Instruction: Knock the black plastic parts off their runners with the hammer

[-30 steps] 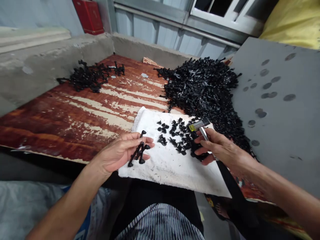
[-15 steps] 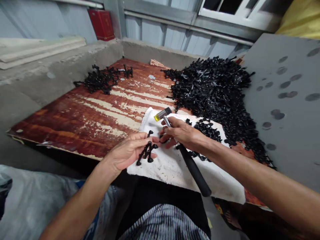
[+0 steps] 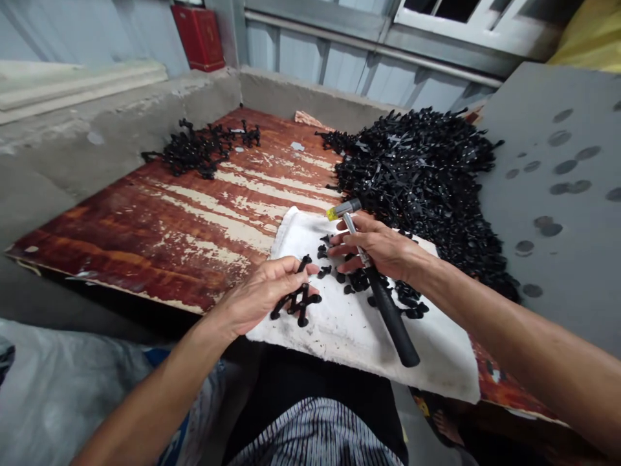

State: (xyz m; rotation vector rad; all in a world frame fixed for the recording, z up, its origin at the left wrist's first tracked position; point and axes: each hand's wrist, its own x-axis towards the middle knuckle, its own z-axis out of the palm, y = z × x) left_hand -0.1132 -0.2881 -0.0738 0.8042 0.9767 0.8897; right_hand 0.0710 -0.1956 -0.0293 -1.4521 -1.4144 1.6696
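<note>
Red box [image 3: 198, 37] on corrugated wall [image 3: 369, 84]; grey board [image 3: 557, 213] (round stains) beside peeling plywood [image 3: 145, 239].

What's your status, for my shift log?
Left hand: black moulded pieces, clustered. Right hand: black-handled, yellow-faced hammer. Loose black pieces on white cloth beneath.

The left hand [image 3: 264, 294] can pass over the red board [image 3: 160, 252] — the big black pile [image 3: 417, 175] blocks the right hand [image 3: 376, 249].

Black plastic pieces [image 3: 417, 175], white cloth [image 3: 339, 336], red-brown board [image 3: 145, 252] streaked pale, yellow-tipped black-handled hammer [image 3: 391, 317]
</note>
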